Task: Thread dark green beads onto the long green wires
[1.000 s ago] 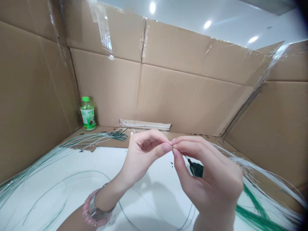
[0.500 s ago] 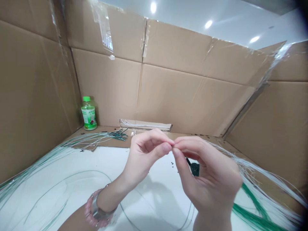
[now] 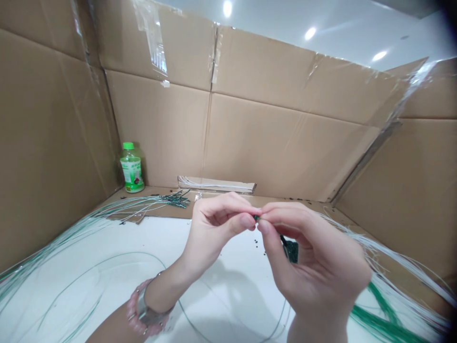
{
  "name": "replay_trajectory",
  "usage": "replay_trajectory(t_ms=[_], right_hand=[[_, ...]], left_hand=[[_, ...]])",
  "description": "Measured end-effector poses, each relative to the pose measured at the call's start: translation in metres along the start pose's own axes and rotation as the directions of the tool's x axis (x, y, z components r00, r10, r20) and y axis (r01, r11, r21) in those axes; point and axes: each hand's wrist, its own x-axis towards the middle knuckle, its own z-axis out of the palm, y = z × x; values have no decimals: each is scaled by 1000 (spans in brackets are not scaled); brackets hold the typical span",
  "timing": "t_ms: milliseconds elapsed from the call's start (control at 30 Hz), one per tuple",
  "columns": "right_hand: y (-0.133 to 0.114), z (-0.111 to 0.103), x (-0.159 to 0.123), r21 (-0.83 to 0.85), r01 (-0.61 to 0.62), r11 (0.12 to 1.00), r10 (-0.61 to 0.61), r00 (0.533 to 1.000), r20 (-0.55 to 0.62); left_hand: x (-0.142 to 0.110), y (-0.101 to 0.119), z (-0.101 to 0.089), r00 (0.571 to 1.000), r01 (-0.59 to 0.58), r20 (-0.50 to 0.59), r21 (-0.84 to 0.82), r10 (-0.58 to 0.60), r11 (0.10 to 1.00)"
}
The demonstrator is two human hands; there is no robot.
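My left hand point(image 3: 217, 228) and my right hand point(image 3: 310, 257) meet fingertip to fingertip above the white table. Each pinches with thumb and index finger. A tiny dark green piece point(image 3: 256, 217) shows in the small gap between the two pinches; whether it is a bead or the end of a wire I cannot make out. Behind my right hand, partly hidden, lies a dark green clump point(image 3: 292, 250) of small bits. A thin green wire point(image 3: 143, 253) curves over the table on the left and passes below my left forearm.
Cardboard walls point(image 3: 285, 138) enclose the table point(image 3: 160, 233). A green-capped bottle point(image 3: 132, 169) stands back left, near a bundle of dark-tipped wires point(image 3: 174, 199). White strands point(image 3: 385, 247) and green strands point(image 3: 385, 324) lie right. A cardboard strip point(image 3: 217, 185) with white strands rests against the back wall.
My right hand has shifted slightly right, away from my left fingertips. A tiny dark green piece now shows between them. My left hand has hardly moved.
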Motion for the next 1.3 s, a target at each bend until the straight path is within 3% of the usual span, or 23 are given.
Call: replay_trajectory(t_ms=[200,367,633,867,1000,1100,1233,1300], right_hand=[[-1,-1,0,-33,4,999,-3,1000,18],[0,-6,1,-51,10,999,-8,999,39],[12,-12,2,44,-119,992,115,989,91],[15,-9,6,106,-191,976,181,979,98],[17,-6,6,108,-295,949,274,946,171],[21,-9,6,38,-328,944,313,926,213],[28,-21,8,-156,-355,922,387,838,385],[31,-27,9,-178,-387,905,426,804,415]], left_hand=[[1,4,1,998,-49,-22,119,52,992],[3,13,1,986,-155,-2,351,167,923],[4,11,-6,983,-172,11,437,186,883],[4,13,-6,974,-221,87,592,210,775],[3,4,-8,928,-337,131,699,350,631],[4,-2,-11,906,-371,162,747,390,551],[7,-7,-14,921,-353,203,794,332,495],[8,-10,-13,928,-357,249,806,277,472]])
